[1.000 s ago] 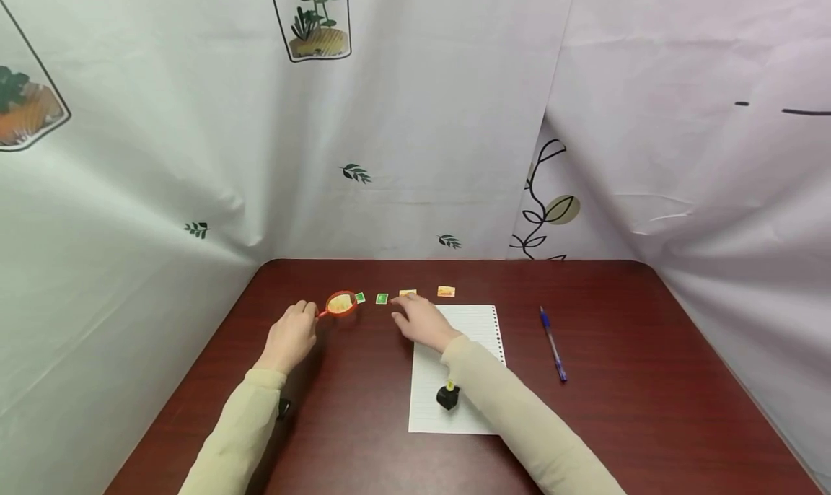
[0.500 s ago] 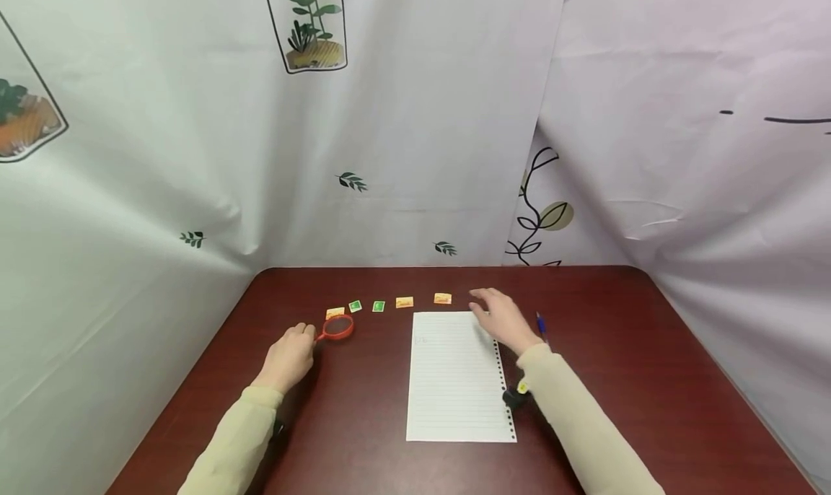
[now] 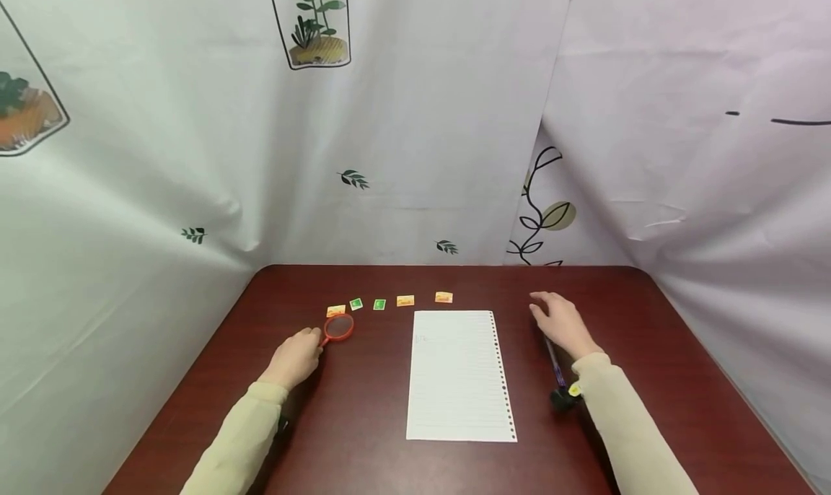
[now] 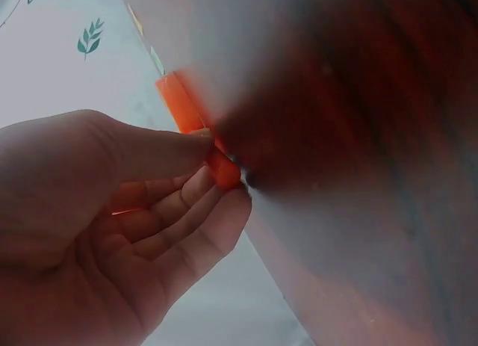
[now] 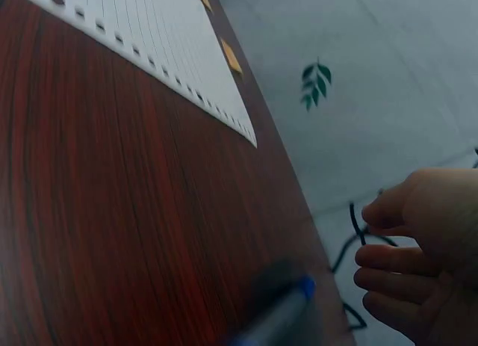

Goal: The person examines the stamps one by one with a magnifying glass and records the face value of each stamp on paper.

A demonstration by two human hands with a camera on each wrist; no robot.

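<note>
Thumb and fingers of my left hand (image 3: 292,358) pinch the handle of a red magnifying glass (image 3: 340,327), its round lens facing up just in front of the stamps. The left wrist view shows the orange-red handle (image 4: 179,103) between thumb and fingertips. My right hand (image 3: 565,325) hovers over a blue pen (image 3: 556,364) lying right of the paper, its upper part hidden beneath the hand. In the right wrist view, the loosely bent fingers (image 5: 396,286) hold nothing, and the pen's blue end (image 5: 306,286) lies apart from them, blurred.
A lined sheet of paper (image 3: 457,379) with punched holes lies mid-table, faint marks at its upper left. Behind it runs a row of small stamps, including a green stamp (image 3: 379,304) and an orange stamp (image 3: 444,297). A patterned curtain (image 3: 415,156) hangs around the table.
My right hand has moved right, from above the stamps and paper to over the pen. My left hand has drawn the magnifying glass slightly back from the leftmost orange stamp, still holding it.
</note>
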